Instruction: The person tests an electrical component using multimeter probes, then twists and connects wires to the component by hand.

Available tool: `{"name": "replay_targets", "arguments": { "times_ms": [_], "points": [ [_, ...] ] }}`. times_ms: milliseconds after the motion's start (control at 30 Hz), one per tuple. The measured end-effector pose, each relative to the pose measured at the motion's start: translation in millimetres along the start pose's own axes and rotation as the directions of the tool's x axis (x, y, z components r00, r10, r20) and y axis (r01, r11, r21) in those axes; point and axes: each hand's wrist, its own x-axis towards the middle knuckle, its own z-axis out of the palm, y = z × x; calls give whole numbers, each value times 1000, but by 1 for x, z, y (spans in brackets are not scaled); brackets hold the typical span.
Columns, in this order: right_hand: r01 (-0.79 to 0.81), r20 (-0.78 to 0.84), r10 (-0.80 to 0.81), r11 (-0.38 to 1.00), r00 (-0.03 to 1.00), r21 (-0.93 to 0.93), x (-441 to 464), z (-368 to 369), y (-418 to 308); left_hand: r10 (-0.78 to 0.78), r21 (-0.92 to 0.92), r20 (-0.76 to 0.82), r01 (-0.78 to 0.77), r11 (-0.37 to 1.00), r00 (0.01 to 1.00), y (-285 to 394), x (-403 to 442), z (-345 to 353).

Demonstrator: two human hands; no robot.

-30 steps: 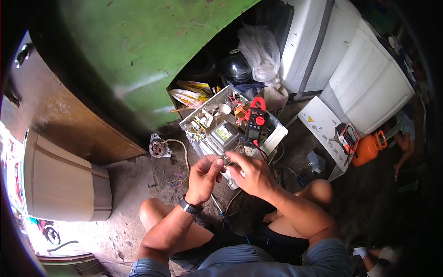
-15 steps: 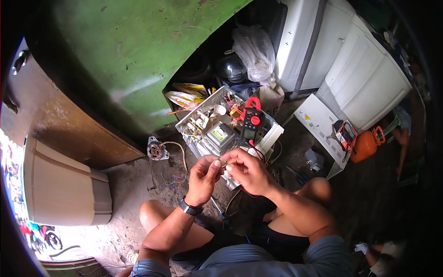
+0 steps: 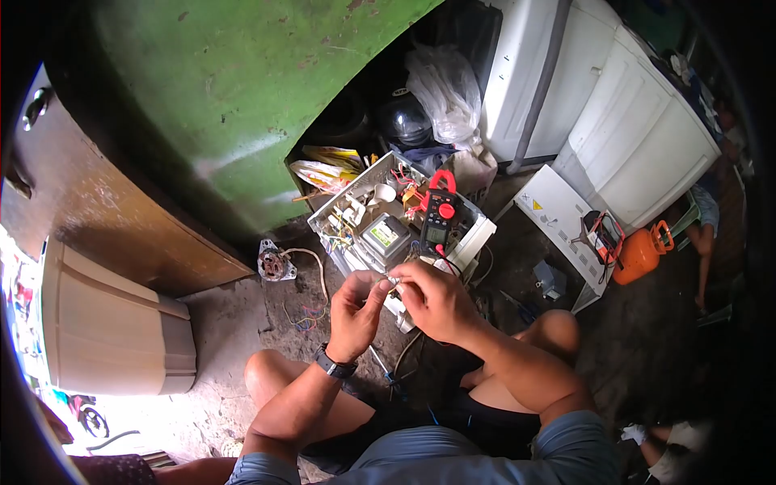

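My left hand and my right hand meet over the near edge of an opened appliance housing. Pinched between the fingertips of both hands is a thin wire; its end is mostly hidden by my fingers. Just beyond, a boxy metal part with a green-and-white label sits in the housing among loose wires. A red and black clamp meter lies across the housing's right side, its leads running down near my right hand.
A small motor with a cable lies on the floor to the left. At the right are a white metal panel, an orange gas cylinder and a grey box. A screwdriver lies before my legs. Another person's arm shows at lower left.
My fingers have shifted slightly around the wire, the right hand tilting a little. Another person's arm and dark patterned clothing have come into view at the lower left.
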Motion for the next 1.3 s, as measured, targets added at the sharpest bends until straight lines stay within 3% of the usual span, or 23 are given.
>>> {"name": "replay_targets", "arguments": {
  "times_ms": [33, 67, 100, 267, 300, 333, 400, 467, 500, 533, 600, 633, 733, 800, 933, 967, 1000, 1067, 1133, 1167, 1200, 1267, 1300],
  "points": [
    [0, 0, 0, 1000, 1000, -1, -2, -1, 6, -71, -52, 3, 71, 996, 997, 3, -1, -1],
    [-264, 196, 179, 721, 964, 641, -5, -2, 16, -71, -52, 3, 71, 996, 997, 6, -2, -3],
    [-463, 451, 170, 42, 876, 885, -7, -3, 21, -131, -86, 47, 135, 987, 990, 9, -3, -5],
    [-397, 300, 355, 241, 885, 886, 6, -10, -9, -100, -164, 52, 107, 981, 994, 9, -5, 1],
    [-201, 55, 208, 787, 976, 584, 5, -6, -4, -9, -65, 33, 11, 998, 999, 4, -3, -1],
    [71, -60, -69, 997, 996, 26, 6, -5, -2, 85, 35, 22, -85, 996, 996, 2, -2, -1],
    [151, -35, -159, 974, 987, -168, 5, -9, -6, 65, 15, 30, -65, 998, 997, 1, -3, -1],
    [-142, 65, 139, 989, 988, 50, -1, -11, -9, 44, -3, 41, -44, 999, 998, 3, -5, -1],
    [-358, 163, 319, 840, 934, 408, -1, -10, -7, -36, -61, 45, 38, 997, 998, 6, -5, -1],
    [-468, 316, 358, 512, 879, 721, 1, -18, -5, -114, -119, 53, 120, 986, 992, 8, -6, -1],
    [-395, 295, 302, 360, 906, 845, -1, -15, 5, -92, -101, 54, 97, 990, 994, 5, -7, -2],
    [-395, 295, 302, 361, 907, 845, 0, -16, 2, -71, -81, 58, 76, 994, 996, 3, -7, -2],
    [-55, 73, 43, 982, 996, 179, 5, -14, -4, 81, 38, 29, -82, 996, 996, -7, -4, -2],
    [199, -54, -214, 960, 975, -199, 8, -9, -3, 74, 24, 28, -75, 997, 997, -4, -2, -3],
    [-86, 34, 83, 992, 996, 95, -2, -9, -5, 74, 18, 34, -75, 997, 997, -1, -1, -3],
    [-307, 141, 280, 734, 949, 606, -2, -12, -3, 75, 18, 33, -75, 997, 997, -1, -2, -3],
    [-427, 335, 372, 200, 866, 882, -2, -13, -3, 52, 14, 41, -53, 999, 998, -2, -3, -4],
    [-416, 303, 404, 228, 863, 880, -1, -14, -3, 31, 11, 51, -31, 999, 998, -4, -4, -3],
    [-229, 157, 191, 932, 969, 281, 0, -15, -1, 99, 34, 30, -100, 994, 995, -9, -4, -1],
    [112, 7, -111, 991, 994, -80, 5, -11, -1, 99, 33, 31, -100, 994, 995, -9, -3, -1],
    [152, -36, -163, 965, 986, -214, 4, -10, -7, 98, 44, 29, -99, 994, 995, -9, -2, -1],
    [126, -36, -131, 985, 991, -118, -2, -3, -1, 97, 55, 24, -98, 994, 995, -9, -2, -4],
    [-59, -4, 60, 991, 998, 117, -7, -1, -1, 84, 51, 29, -86, 995, 996, -10, -2, -5]
  ]
}}
